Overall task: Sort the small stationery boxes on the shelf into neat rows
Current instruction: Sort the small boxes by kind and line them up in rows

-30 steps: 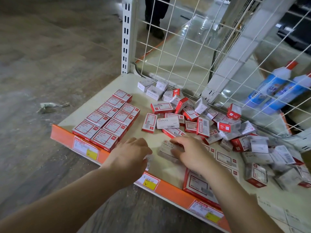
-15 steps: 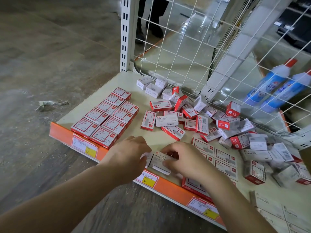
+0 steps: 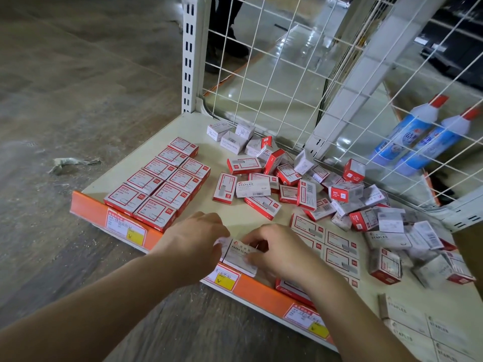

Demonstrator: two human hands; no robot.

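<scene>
A cream shelf [image 3: 156,150] with an orange front strip [image 3: 248,286] carries many small red-and-white boxes. Two neat rows of red boxes [image 3: 162,178] lie at its left. A loose heap of boxes [image 3: 326,189] fills the middle and right. At the front edge a white paper clips box [image 3: 239,254] lies flat, and both hands hold it. My left hand [image 3: 193,239] grips its left end with curled fingers. My right hand [image 3: 274,246] pinches its right side. Flat red-framed boxes [image 3: 337,244] lie just right of my right hand.
A white wire grid [image 3: 274,82] backs the shelf, with a slotted upright post [image 3: 189,53] at its left corner. Two blue glue bottles [image 3: 418,137] lie behind the grid at right. White staples boxes [image 3: 431,333] sit at the near right. A person's dark legs [image 3: 224,30] stand beyond the grid.
My right hand drew the white box from the middle of the shelf toward the front edge. My left hand closed in on its left end, and both now hold it.
</scene>
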